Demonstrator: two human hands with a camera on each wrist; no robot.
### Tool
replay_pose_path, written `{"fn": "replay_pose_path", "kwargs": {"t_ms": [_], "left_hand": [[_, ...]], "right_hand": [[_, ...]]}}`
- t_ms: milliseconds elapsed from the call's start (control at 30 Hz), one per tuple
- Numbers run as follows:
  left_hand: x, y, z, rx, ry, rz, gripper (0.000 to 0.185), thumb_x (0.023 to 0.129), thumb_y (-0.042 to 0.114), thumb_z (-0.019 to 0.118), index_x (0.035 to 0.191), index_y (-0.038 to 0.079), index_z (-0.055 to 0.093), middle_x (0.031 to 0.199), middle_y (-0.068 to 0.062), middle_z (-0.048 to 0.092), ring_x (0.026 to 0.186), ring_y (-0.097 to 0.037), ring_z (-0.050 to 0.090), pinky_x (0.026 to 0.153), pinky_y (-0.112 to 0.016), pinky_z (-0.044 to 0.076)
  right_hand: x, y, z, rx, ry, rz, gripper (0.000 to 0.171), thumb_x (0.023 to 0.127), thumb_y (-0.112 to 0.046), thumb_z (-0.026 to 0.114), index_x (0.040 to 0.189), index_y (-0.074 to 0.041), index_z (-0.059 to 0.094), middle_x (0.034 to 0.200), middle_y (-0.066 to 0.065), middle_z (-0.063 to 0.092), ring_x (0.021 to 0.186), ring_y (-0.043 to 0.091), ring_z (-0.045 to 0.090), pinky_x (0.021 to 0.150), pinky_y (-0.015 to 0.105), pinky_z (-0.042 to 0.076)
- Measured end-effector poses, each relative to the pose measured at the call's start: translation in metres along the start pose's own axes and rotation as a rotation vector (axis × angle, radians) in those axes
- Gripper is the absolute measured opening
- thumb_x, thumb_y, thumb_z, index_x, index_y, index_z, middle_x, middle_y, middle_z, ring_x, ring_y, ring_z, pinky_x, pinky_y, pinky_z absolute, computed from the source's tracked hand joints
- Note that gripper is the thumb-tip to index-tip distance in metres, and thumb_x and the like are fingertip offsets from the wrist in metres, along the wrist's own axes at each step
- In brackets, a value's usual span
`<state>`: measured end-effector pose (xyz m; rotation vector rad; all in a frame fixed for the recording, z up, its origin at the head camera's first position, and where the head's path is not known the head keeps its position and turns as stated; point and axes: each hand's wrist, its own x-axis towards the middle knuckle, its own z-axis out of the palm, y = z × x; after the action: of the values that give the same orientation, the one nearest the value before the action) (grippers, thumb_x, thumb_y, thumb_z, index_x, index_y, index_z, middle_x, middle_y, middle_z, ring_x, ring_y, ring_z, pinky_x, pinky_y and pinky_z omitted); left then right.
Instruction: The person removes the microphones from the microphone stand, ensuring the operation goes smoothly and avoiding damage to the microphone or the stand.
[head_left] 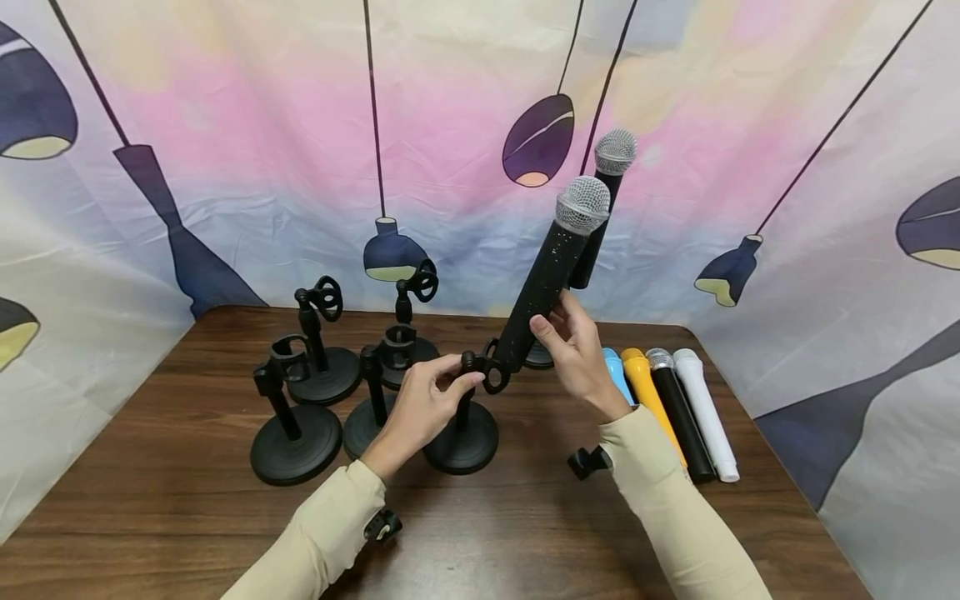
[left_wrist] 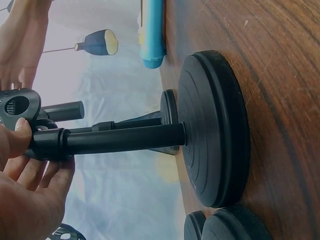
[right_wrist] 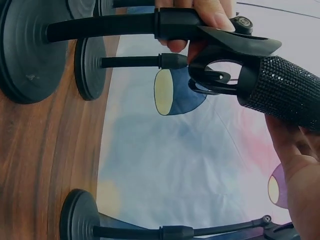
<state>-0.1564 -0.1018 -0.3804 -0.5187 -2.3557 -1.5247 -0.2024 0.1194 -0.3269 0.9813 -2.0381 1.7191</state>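
Note:
My right hand (head_left: 577,358) grips a black, glittery microphone (head_left: 543,283) with a silver mesh head, tilted head-up to the right. In the right wrist view, the bottom end of the microphone (right_wrist: 285,90) sits at the ring of a stand's holder (right_wrist: 200,72). My left hand (head_left: 427,400) pinches that black desk stand (head_left: 461,442) near the top of its post, just below the holder. Seen from the left wrist, thumb and fingers of the left hand (left_wrist: 32,195) wrap the collar, and the round base (left_wrist: 215,130) rests on the table.
Behind, another black microphone (head_left: 592,250) with a silver head leans above a rear stand base (head_left: 538,357). Several stands (head_left: 296,446) stand at left on the wooden table (head_left: 187,433). Blue, yellow (head_left: 656,400), black and white (head_left: 705,417) microphones lie at right. A patterned cloth (head_left: 285,150) hangs behind.

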Motion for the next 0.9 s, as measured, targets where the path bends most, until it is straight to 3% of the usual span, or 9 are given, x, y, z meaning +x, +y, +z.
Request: {"fn": "replay_pose_path", "kwargs": {"t_ms": [267, 667, 900], "left_hand": [[0.000, 0.001, 0.000, -0.008, -0.007, -0.001, 0.013, 0.098, 0.021, 0.070, 0.105, 0.013, 0.076, 0.087, -0.001, 0.073, 0.073, -0.019, 0.065, 0.070, -0.033, 0.052], [-0.001, 0.000, -0.002, 0.026, 0.009, 0.023, 0.015, 0.098, 0.025, 0.070, 0.104, 0.012, 0.076, 0.082, 0.002, 0.070, 0.068, -0.014, 0.059, 0.069, -0.032, 0.051], [-0.003, 0.001, 0.001, 0.028, 0.012, 0.013, 0.014, 0.098, 0.024, 0.070, 0.104, 0.012, 0.076, 0.083, 0.003, 0.070, 0.071, -0.018, 0.063, 0.070, -0.032, 0.051]], "right_hand": [[0.004, -0.005, -0.003, 0.000, -0.002, 0.058, 0.047, 0.107, -0.009, 0.052, 0.152, 0.000, 0.040, 0.133, 0.023, 0.057, 0.122, 0.034, 0.060, 0.099, 0.034, 0.051], [0.022, -0.021, -0.020, 0.019, 0.027, 0.074, 0.043, 0.108, -0.012, 0.052, 0.148, 0.002, 0.046, 0.126, 0.024, 0.060, 0.108, 0.016, 0.067, 0.082, 0.029, 0.057], [0.015, -0.020, -0.030, -0.014, 0.013, 0.142, 0.045, 0.106, -0.009, 0.054, 0.149, 0.002, 0.045, 0.134, 0.022, 0.057, 0.119, 0.033, 0.063, 0.089, 0.031, 0.056]]}}
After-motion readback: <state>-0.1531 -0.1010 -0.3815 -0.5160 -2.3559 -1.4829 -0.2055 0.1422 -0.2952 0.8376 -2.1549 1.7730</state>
